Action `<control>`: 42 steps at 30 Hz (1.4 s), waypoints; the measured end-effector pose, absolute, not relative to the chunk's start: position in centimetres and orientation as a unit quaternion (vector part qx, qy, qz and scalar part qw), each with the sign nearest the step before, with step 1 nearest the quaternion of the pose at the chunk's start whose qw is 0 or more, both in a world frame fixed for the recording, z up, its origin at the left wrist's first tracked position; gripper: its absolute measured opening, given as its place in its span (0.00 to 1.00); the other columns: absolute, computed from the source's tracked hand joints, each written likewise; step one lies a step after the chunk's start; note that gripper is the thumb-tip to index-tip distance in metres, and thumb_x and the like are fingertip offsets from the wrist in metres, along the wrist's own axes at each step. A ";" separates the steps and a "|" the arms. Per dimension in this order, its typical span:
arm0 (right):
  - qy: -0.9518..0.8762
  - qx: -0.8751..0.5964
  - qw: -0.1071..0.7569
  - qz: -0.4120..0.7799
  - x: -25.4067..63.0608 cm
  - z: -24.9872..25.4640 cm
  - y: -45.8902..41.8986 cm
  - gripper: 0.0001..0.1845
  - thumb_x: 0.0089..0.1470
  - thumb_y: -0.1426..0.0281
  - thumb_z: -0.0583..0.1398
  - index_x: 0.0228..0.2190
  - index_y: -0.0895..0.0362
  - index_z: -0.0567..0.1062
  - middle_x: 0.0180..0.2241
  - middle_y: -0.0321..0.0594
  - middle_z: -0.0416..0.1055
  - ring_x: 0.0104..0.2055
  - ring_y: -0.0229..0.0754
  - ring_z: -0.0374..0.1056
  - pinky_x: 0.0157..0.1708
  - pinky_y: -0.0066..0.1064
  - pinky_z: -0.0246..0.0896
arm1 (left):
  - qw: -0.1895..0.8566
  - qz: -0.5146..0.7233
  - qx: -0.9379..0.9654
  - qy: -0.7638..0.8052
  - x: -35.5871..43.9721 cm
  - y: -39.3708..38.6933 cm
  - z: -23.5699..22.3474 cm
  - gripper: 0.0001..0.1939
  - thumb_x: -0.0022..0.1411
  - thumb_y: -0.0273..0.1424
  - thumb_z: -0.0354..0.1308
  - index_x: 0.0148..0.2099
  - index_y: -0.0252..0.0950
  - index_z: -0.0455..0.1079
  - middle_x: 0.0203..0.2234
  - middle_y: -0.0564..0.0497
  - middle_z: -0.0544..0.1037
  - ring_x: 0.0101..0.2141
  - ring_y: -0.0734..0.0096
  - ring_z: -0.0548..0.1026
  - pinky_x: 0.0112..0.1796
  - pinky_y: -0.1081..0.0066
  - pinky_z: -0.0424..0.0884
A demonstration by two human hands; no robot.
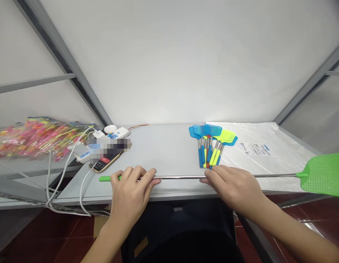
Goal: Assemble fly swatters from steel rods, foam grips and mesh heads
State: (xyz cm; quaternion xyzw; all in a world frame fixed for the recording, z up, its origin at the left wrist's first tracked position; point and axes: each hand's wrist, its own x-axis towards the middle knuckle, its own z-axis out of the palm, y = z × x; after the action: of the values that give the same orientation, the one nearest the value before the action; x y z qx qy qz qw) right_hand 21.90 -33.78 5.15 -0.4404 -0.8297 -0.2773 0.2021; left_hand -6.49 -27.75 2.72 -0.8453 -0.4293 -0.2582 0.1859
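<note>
A green fly swatter with a long metal rod lies level across my view, held above the table's front edge. My left hand is closed around its green handle and the start of the rod. My right hand grips the rod farther along, between the middle and the green mesh head at the far right. Beyond my right hand lies a pile of short fly swatters with blue, yellow and red handles, their blue and yellow heads overlapping.
A white plastic bag with a printed label lies at the right of the table. On the left are a phone, power strips and white cables. Colourful plastic-wrapped items lie farther left. Metal frame posts stand at both sides.
</note>
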 end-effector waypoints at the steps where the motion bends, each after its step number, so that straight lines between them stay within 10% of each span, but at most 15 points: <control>1: -0.832 -0.441 0.205 -0.268 21.8 5.1 -33.7 0.13 0.65 0.68 0.54 0.28 0.58 0.71 0.23 0.35 0.65 0.24 0.37 0.58 0.25 0.34 0.42 | 0.195 -0.260 -0.846 -0.422 -6.8 -27.7 3.0 0.10 0.70 0.37 0.50 0.42 0.42 0.70 0.28 0.51 0.73 0.30 0.62 0.67 0.38 0.59 0.54; 17: -0.838 -0.447 0.187 -0.251 24.3 6.1 -34.5 0.08 0.64 0.69 0.55 0.31 0.55 0.70 0.22 0.32 0.61 0.24 0.36 0.56 0.26 0.33 0.42 | 0.229 -0.272 -0.834 -0.423 -11.9 -26.9 3.1 0.11 0.70 0.38 0.48 0.36 0.43 0.67 0.26 0.52 0.72 0.30 0.61 0.68 0.46 0.53 0.55; 42: -0.843 -0.453 0.221 -0.188 20.8 4.7 -35.0 0.11 0.63 0.75 0.52 0.30 0.56 0.71 0.24 0.36 0.66 0.25 0.40 0.58 0.26 0.35 0.42 | 0.105 -0.269 -0.855 -0.431 -3.3 -31.1 1.3 0.14 0.71 0.39 0.49 0.37 0.38 0.69 0.26 0.52 0.72 0.29 0.64 0.67 0.32 0.64 0.54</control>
State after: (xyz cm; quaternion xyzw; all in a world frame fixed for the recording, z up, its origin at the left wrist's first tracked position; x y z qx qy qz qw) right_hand 20.83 -35.01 4.75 -0.4531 -0.8427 -0.1884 0.2213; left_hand -3.33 -31.10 1.28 -0.8549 -0.4310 -0.2689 0.1048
